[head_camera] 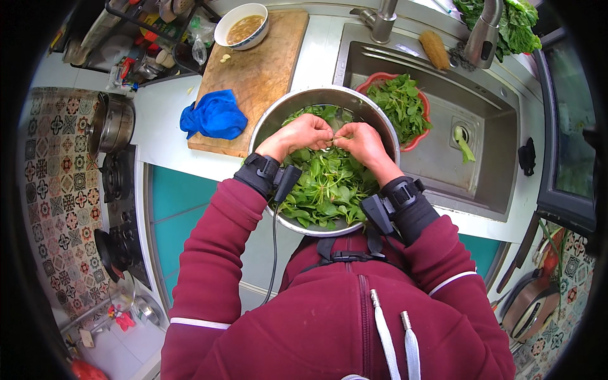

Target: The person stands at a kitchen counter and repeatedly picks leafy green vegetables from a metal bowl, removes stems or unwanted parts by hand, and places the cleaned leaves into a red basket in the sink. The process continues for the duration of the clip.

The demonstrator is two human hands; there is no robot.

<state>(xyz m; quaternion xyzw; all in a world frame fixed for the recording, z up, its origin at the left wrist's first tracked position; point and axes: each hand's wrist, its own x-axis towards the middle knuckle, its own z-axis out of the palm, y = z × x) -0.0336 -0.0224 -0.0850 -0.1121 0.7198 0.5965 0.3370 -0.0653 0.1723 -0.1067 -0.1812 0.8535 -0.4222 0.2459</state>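
A large round metal pot [395,137] stands in front of me, holding leafy greens [327,185] and some water towards its far side. Above the greens my left hand [308,133] and my right hand [361,142] nearly meet at the fingertips. Both pinch a thin green stem [333,139] between them; it is small and partly hidden by the fingers. Just right of the pot, a red scalloped basin [426,107] in the sink holds more leafy greens [401,107].
A wooden cutting board [266,80] at the left carries a bowl of brownish liquid [244,28] and a blue cloth [216,115]. The metal sink [494,142] has a pale green stalk [463,145] by its drain. A faucet [482,42] overhangs the back edge. Pans and a stove stand far left.
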